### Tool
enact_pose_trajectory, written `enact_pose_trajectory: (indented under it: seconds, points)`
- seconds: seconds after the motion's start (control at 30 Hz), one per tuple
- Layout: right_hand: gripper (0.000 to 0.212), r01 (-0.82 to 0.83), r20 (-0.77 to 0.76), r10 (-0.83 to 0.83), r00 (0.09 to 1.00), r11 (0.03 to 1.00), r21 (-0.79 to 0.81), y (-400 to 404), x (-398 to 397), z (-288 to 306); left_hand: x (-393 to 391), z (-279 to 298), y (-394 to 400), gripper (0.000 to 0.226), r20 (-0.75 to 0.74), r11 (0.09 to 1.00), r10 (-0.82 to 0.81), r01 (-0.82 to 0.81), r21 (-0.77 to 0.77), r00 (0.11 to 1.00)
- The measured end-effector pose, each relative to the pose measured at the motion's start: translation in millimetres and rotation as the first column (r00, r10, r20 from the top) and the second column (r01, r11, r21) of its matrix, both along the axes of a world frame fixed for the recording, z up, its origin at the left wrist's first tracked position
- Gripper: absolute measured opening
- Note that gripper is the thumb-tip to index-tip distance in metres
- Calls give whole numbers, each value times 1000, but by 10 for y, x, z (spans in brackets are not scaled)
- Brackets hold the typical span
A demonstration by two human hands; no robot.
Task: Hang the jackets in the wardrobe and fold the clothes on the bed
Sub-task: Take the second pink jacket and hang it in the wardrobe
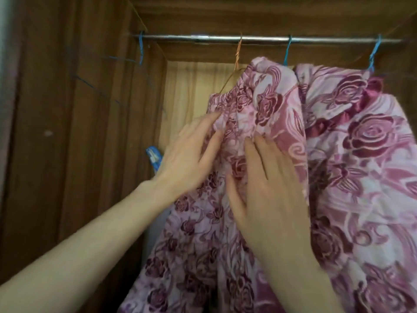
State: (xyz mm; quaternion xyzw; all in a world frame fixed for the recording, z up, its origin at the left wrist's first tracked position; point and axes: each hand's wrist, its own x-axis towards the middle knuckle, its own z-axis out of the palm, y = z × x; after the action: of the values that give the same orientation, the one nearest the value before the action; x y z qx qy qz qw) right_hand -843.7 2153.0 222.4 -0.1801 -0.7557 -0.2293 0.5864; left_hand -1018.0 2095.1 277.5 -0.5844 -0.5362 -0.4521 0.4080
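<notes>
A pink garment with small dark roses [198, 233] hangs from an orange wire hanger [237, 62] on the metal wardrobe rail [203, 38]. My left hand [189, 159] lies flat on its gathered upper edge, fingers spread. Just to the right, my right hand [266, 195] presses flat against the same cloth, fingers apart. Neither hand pinches the fabric. Behind it a second pink garment with large roses [361, 154] hangs on blue hangers [286, 53].
The wooden wardrobe side wall [67, 132] stands at the left, with an empty blue wire hanger [141, 50] against it. A blue clip-like piece [153, 159] shows behind my left wrist. The pale back panel [185, 98] is visible left of the garments.
</notes>
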Motion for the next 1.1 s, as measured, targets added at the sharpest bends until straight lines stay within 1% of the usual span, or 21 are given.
enact_pose_trajectory:
  seconds: [0.07, 0.13, 0.23, 0.37, 0.47, 0.6, 0.77, 0.83, 0.93, 1.03, 1.1]
  points:
    - [63, -146, -15, 145, 989, 988, -45, -59, 10, -239, 123, -280, -324, 51, -70, 975, 218, -220, -21, 974]
    - [63, -244, -8, 244, 970, 968, -59, -119, 6, -469, 263, -587, -633, 53, -90, 923, 374, -380, -62, 923]
    - [62, -390, 1, 391, 920, 918, -68, -228, -26, -791, 512, -1043, -1101, 54, -79, 840, 520, -526, -137, 851]
    - [62, -541, 51, 556, 830, 823, -172, -501, -61, -1172, 796, -1553, -1717, 54, -34, 709, 683, -674, -207, 730]
    - [61, -638, 79, 670, 739, 732, -241, -778, -160, -1408, 952, -1888, -2148, 53, 14, 625, 766, -740, -247, 643]
    - [57, -745, 92, 799, 594, 589, -312, -1279, -352, -1676, 1105, -2243, -2750, 52, 29, 481, 867, -822, -305, 497]
    - [48, -872, 41, 925, 378, 370, -321, -2015, -560, -1877, 1220, -2457, -3544, 53, 72, 294, 955, -884, -364, 288]
    - [47, -891, 48, 951, 305, 303, -338, -2331, -636, -1943, 1287, -2531, -3843, 53, 86, 225, 974, -898, -379, 208]
    - [49, -878, 90, 970, 224, 241, -414, -2838, -705, -2117, 1424, -2666, -4255, 53, 113, 133, 989, -905, -405, 95]
    - [57, -853, 135, 980, 147, 195, -485, -3342, -719, -2317, 1563, -2783, -4660, 53, 149, 65, 989, -912, -405, 5]
    - [58, -840, 156, 982, 103, 170, -515, -3645, -710, -2447, 1665, -2889, -4925, 53, 161, 15, 985, -913, -407, -56]
